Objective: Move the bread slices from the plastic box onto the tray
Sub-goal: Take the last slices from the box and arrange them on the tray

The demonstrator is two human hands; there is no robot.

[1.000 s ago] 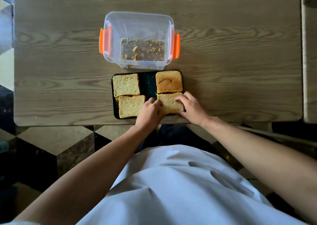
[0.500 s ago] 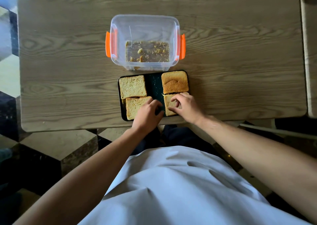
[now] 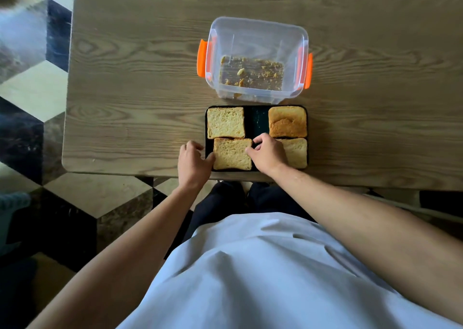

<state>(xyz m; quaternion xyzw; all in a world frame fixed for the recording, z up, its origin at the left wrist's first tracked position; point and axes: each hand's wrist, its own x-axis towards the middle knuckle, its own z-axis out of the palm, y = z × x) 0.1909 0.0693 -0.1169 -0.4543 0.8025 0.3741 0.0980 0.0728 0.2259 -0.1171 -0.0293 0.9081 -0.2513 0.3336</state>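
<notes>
A clear plastic box (image 3: 258, 24) with orange side clips stands on the table and holds only crumbs. Just in front of it lies a dark tray (image 3: 259, 121) with four bread slices. At the back are a pale slice (image 3: 225, 122) on the left and a browner slice (image 3: 287, 121) on the right. My left hand (image 3: 193, 163) presses the left edge of the near-left slice (image 3: 231, 154), and my right hand (image 3: 266, 153) pinches its right edge. My right hand partly covers the near-right slice (image 3: 297, 153).
The tray sits at the front edge of the wooden table (image 3: 125, 78), which has bare surface on both sides. A checkered tile floor (image 3: 37, 90) shows to the left. My white shirt fills the bottom of the view.
Both hands have left the near-right slice and moved left to the near-left slice, one on each side of it. The view has shifted, so the table sits further right.
</notes>
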